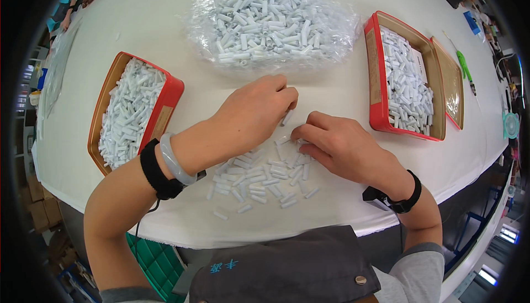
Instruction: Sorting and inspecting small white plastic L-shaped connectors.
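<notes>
My left hand (251, 112) is curled over the white table (138, 38), its fingertips pinching a small white tube (286, 118). My right hand (337, 143) sits just right of it, fingers bent down onto the top of a loose pile of small white tubes (259, 178) spread in front of me. Whether the right fingers hold a tube is hidden. A pale bangle and a black strap circle my left wrist; a black strap with a small device is on my right wrist.
A clear plastic bag of white tubes (270, 24) lies at the back centre. A red tray full of tubes (130, 112) stands at the left, another red tray of tubes (406, 79) at the right with a brown tray (450, 82) beside it. A green tool (464, 65) lies far right.
</notes>
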The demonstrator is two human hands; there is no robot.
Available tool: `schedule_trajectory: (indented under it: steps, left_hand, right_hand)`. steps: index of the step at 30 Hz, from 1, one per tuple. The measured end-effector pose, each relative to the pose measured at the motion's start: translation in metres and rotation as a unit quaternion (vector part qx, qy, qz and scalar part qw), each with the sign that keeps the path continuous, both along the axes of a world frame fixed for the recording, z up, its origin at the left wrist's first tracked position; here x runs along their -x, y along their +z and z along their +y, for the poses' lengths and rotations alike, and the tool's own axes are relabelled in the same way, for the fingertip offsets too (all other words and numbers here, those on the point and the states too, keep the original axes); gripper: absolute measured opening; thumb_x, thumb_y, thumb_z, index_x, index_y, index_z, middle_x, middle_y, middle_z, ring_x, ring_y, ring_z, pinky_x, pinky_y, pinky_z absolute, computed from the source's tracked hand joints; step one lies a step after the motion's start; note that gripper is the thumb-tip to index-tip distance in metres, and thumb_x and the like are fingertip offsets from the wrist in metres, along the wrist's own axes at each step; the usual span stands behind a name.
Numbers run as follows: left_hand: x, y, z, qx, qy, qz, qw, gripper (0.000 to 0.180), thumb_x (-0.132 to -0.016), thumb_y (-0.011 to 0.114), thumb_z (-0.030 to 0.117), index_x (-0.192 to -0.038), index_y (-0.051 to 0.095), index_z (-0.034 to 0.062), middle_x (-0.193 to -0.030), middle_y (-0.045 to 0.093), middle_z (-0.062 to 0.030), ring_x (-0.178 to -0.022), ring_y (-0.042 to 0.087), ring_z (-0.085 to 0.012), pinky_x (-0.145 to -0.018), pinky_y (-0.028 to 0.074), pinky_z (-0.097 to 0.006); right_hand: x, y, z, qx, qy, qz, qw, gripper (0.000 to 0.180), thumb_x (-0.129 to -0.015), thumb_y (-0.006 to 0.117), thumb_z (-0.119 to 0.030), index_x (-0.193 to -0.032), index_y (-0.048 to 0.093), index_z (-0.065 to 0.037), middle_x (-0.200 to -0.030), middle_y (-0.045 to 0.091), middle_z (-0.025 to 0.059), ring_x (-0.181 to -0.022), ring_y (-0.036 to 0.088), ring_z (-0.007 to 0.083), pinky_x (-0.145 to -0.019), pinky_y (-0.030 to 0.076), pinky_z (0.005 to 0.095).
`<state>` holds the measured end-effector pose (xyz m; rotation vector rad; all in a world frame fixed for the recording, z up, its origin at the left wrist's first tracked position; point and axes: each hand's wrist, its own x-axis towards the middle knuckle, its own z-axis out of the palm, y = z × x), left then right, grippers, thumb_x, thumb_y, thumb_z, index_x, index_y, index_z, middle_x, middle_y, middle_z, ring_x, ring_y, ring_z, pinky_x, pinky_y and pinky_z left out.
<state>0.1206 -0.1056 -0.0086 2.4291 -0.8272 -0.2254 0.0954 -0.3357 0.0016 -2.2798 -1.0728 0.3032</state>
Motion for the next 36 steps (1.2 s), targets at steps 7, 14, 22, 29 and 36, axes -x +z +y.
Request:
schedule_trajectory:
  steps: [7,14,22,29,36]
  left_hand:
    - [0.005,0.005,0.012,0.058,0.039,-0.014,0.997,0.018,-0.088,0.065,-0.003,-0.105,0.065,0.0024,-0.096,0.064,-0.0099,-0.091,0.066,-0.0269,-0.077,0.053,-0.039]
    - [0.014,0.03,0.035,0.259,0.193,0.424,0.846,0.017,-0.098,0.059,0.003,-0.113,0.067,-0.0018,-0.096,0.068,-0.0063,-0.09,0.067,-0.0138,-0.076,0.054,-0.028]
    - [0.044,0.019,0.024,0.436,0.184,0.575,0.668,0.031,-0.111,0.047,0.024,-0.12,0.064,-0.0001,-0.105,0.066,-0.0088,-0.093,0.065,-0.016,-0.082,0.055,-0.033]
    - [0.055,0.021,0.024,0.592,0.16,0.581,0.536,0.04,-0.113,0.045,0.035,-0.12,0.064,0.0002,-0.111,0.066,-0.0095,-0.096,0.063,-0.0179,-0.081,0.054,-0.035]
    - [0.069,0.062,0.16,0.581,0.316,0.188,0.726,0.03,-0.112,0.048,0.017,-0.128,0.057,-0.0066,-0.117,0.061,-0.0112,-0.1,0.059,-0.0136,-0.09,0.052,-0.025]
  right_hand:
    - [0.006,0.005,0.004,0.075,0.03,-0.063,0.995,0.017,-0.083,0.064,-0.001,-0.1,0.06,-0.001,-0.089,0.057,0.0136,-0.08,0.066,0.0343,-0.066,0.054,0.045]
    - [0.004,0.002,0.011,0.07,0.034,-0.074,0.994,0.017,-0.083,0.065,-0.002,-0.099,0.059,-0.002,-0.089,0.057,0.0124,-0.079,0.066,0.033,-0.065,0.053,0.0448]
    - [-0.004,0.03,0.023,-0.087,-0.024,0.033,0.995,0.012,-0.088,0.071,-0.008,-0.095,0.061,-0.006,-0.091,0.059,0.0095,-0.074,0.063,0.0324,-0.063,0.051,0.0434]
    - [-0.006,0.04,0.036,-0.167,-0.02,0.004,0.986,0.02,-0.088,0.075,-0.011,-0.106,0.067,-0.008,-0.097,0.063,0.0094,-0.079,0.066,0.03,-0.067,0.053,0.0403]
    - [0.014,0.009,0.002,-0.038,0.025,-0.007,0.999,0.019,-0.086,0.075,-0.008,-0.104,0.068,-0.006,-0.096,0.063,0.009,-0.082,0.066,0.0284,-0.069,0.054,0.0396]
